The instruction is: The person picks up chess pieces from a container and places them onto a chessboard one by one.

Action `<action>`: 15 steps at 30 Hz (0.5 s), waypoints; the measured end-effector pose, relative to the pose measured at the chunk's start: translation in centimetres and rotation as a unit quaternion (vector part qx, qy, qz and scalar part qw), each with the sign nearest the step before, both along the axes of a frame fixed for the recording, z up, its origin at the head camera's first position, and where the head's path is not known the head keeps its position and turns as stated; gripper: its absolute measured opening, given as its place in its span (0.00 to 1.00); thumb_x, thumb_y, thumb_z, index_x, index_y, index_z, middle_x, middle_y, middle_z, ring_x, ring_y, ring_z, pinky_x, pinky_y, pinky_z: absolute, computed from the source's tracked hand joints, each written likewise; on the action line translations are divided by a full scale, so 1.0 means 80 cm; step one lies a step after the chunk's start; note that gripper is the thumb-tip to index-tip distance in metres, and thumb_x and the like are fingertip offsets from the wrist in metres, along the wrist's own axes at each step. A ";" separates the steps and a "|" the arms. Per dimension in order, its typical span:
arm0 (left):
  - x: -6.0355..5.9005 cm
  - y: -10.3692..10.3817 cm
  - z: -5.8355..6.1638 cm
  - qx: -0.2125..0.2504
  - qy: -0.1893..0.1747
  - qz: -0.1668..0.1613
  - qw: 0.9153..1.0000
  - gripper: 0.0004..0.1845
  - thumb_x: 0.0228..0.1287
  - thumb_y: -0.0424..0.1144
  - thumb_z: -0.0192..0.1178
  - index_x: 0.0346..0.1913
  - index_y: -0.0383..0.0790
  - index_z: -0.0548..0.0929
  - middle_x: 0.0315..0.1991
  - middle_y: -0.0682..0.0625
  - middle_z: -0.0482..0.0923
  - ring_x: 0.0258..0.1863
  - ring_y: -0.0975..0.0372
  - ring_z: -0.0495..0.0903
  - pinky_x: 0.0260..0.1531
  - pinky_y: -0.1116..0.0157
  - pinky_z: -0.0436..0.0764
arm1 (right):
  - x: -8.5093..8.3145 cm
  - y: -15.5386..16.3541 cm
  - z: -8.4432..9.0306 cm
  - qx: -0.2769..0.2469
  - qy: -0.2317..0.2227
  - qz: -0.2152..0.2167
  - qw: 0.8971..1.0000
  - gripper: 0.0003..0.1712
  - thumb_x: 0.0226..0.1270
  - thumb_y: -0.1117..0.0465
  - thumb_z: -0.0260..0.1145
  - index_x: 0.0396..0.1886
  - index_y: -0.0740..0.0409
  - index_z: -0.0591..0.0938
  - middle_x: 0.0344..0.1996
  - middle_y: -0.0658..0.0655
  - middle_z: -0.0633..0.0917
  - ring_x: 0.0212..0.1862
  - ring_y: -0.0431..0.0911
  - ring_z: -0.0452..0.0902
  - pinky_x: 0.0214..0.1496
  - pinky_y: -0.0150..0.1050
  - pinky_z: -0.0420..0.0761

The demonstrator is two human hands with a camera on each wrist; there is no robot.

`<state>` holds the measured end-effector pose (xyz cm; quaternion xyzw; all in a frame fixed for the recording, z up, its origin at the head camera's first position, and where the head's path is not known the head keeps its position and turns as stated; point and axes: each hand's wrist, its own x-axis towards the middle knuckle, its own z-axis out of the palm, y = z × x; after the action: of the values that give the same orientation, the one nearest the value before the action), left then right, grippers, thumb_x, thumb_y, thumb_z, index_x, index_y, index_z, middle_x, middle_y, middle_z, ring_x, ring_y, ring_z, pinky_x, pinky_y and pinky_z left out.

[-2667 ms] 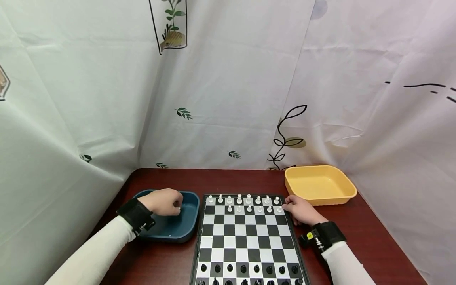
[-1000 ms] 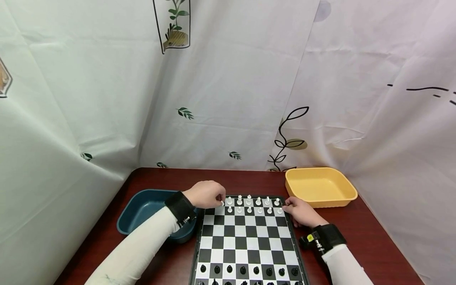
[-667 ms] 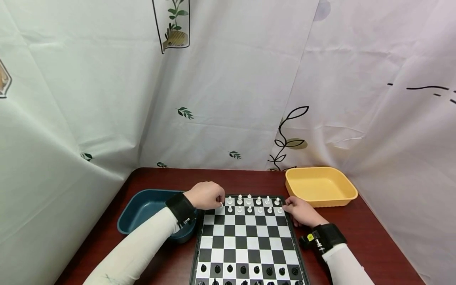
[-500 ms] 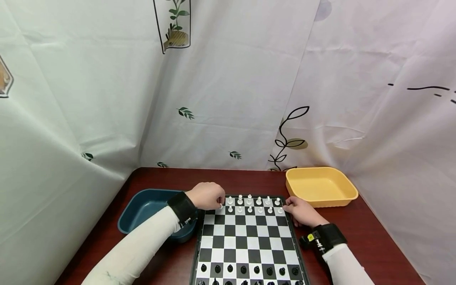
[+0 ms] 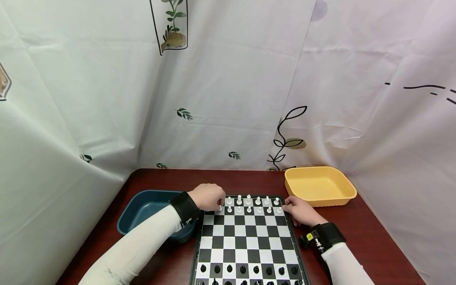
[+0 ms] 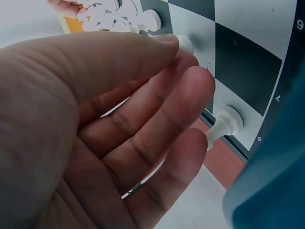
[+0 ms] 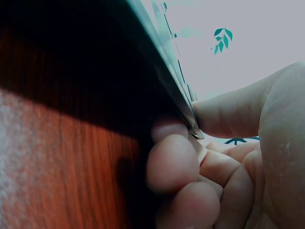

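My left hand is over the far left corner of the chessboard. Its thumb and fingertips pinch a white pawn, mostly hidden behind them, low over a square of the second row. A white chess piece stands on the corner square close by. Other white pieces fill the far rows to the right. At the board's far right edge, my right hand grips the rim, thumb on top and fingertips underneath in the right wrist view.
A blue tray stands left of the board, partly under my left forearm. Behind my right hand is a yellow tray. Black pieces line the near rows. The wooden table ends at a white patterned cloth.
My left hand moved from the blue tray rightward to the board, then shifted slightly nearer onto the second row with the white pawn. The right hand has stayed on the board's rim.
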<state>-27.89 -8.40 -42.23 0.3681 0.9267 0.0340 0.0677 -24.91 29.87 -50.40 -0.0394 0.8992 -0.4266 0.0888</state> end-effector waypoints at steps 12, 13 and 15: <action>0.002 0.003 0.002 0.000 -0.018 -0.002 1.000 0.09 0.65 0.29 0.72 0.36 0.49 0.93 0.31 0.58 0.85 0.28 0.66 0.76 0.32 0.62 0.80 | 0.001 0.000 0.001 -0.001 0.001 0.002 1.000 0.07 0.81 0.61 0.66 0.46 0.61 0.79 0.15 0.56 0.77 0.15 0.49 0.76 0.21 0.44 0.76; 0.002 0.003 0.003 -0.001 -0.019 -0.001 1.000 0.09 0.65 0.29 0.72 0.36 0.49 0.93 0.31 0.58 0.84 0.28 0.66 0.76 0.32 0.62 0.80 | 0.001 0.000 0.002 -0.001 0.001 0.002 1.000 0.07 0.81 0.61 0.66 0.46 0.61 0.79 0.15 0.56 0.77 0.15 0.49 0.76 0.21 0.44 0.76; 0.001 0.004 0.002 -0.005 -0.016 -0.001 1.000 0.09 0.66 0.30 0.72 0.35 0.50 0.93 0.30 0.59 0.84 0.28 0.66 0.76 0.32 0.62 0.80 | 0.002 0.000 0.003 -0.001 0.001 0.002 1.000 0.07 0.81 0.61 0.66 0.46 0.61 0.79 0.15 0.56 0.77 0.15 0.49 0.76 0.21 0.44 0.76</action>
<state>-27.80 -8.11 -42.06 0.3681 0.9253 0.0353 0.0842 -24.79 29.84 -50.19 -0.0414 0.8990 -0.4269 0.0882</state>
